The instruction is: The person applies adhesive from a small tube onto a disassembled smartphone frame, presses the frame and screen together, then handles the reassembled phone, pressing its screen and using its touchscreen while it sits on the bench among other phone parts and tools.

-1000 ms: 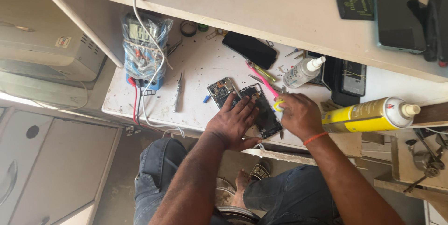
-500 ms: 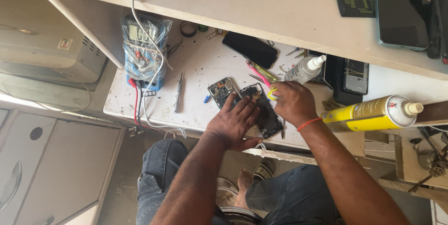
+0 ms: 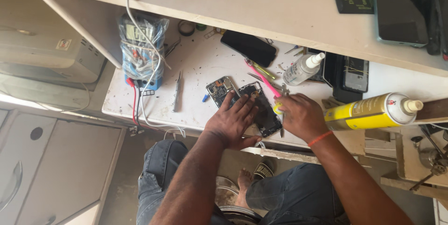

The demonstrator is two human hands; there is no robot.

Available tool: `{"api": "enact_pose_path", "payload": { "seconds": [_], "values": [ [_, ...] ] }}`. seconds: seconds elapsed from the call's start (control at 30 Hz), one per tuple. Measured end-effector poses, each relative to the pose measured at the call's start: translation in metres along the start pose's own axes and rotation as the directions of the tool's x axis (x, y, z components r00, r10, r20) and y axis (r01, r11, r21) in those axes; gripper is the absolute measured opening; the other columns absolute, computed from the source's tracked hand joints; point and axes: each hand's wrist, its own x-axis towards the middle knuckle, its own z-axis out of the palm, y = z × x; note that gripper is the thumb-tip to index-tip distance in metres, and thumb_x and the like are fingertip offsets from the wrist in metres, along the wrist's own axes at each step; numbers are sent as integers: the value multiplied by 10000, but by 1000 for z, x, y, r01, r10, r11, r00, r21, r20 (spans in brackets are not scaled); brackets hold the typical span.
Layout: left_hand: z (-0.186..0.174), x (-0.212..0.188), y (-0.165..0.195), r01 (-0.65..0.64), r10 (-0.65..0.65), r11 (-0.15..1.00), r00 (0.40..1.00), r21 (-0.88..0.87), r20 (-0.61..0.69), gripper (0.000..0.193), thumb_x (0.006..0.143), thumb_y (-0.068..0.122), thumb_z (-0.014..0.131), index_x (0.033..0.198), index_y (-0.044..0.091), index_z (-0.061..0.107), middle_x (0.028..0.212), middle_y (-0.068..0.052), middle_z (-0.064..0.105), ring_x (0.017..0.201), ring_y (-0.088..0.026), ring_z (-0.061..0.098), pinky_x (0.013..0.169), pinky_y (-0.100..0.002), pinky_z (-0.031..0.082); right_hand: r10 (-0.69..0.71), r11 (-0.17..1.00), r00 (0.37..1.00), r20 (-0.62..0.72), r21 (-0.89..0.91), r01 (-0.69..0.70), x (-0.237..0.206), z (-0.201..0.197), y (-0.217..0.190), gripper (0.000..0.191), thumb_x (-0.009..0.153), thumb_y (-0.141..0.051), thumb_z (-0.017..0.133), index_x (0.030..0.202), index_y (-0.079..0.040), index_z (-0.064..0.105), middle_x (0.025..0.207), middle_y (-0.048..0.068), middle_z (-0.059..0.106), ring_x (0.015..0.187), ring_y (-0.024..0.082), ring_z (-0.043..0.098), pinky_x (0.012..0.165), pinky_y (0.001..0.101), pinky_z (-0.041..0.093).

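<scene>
Under both hands [image 3: 266,117], opened phone [image 3: 261,108].

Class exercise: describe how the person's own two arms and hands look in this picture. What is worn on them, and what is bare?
Both forearms are bare, with no sleeves in view and no gloves. The right hand has a thin orange band around its wrist. The left hand shows no band, watch or ring that can be made out. No cables or markings are attached to either arm.
</scene>
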Motion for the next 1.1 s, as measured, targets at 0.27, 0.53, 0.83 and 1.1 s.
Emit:
{"api": "enact_pose_path", "payload": {
  "seconds": [0.27, 0.53, 0.83, 1.1],
  "values": [
    [2, -1, -1, -5, 5, 1000, 1000, 0, -27, 946, 869, 774, 441, 1481, 54, 477, 1560, -160, 431, 1489, -308, 322, 1227, -578, 115, 38, 999, 998, 41, 4, -38, -16, -11, -5, 385, 665, 56, 638, 1015, -87, 709, 885, 74, 739, 884, 306, 701, 777, 434, 568],
    [0, -1, 0, -2, 2, 1000, 1000, -14, -24, 945, 861, 766, 461, 1479, 50, 478, 1548, -158, 445, 1481, -308, 333, 1223, -583, 115, 25, 999, 1000, 15, 31, -26, -23, -14, -4, 387, 673, 54, 626, 1019, -98, 707, 896, 67, 735, 880, 292, 705, 778, 415, 573],
    [1, -1, 2, 4, -4, 1000, 1000, 4, 7, 943, 860, 760, 469, 1492, 61, 465, 1558, -155, 431, 1488, -306, 314, 1227, -579, 100, 54, 998, 998, 25, 31, -55, -34, -18, -2, 426, 655, 62, 622, 1049, -80, 700, 889, 75, 733, 873, 303, 701, 771, 432, 566],
    [1, 1, 4, 8, -8, 1000, 1000, -12, 10, 946, 852, 763, 483, 1492, 67, 464, 1559, -151, 428, 1489, -303, 311, 1225, -582, 93, 83, 994, 996, 22, 66, -84, -39, -22, 2, 391, 660, 53, 622, 1014, -96, 695, 855, 68, 727, 852, 298, 701, 747, 426, 565]
  ]
}}
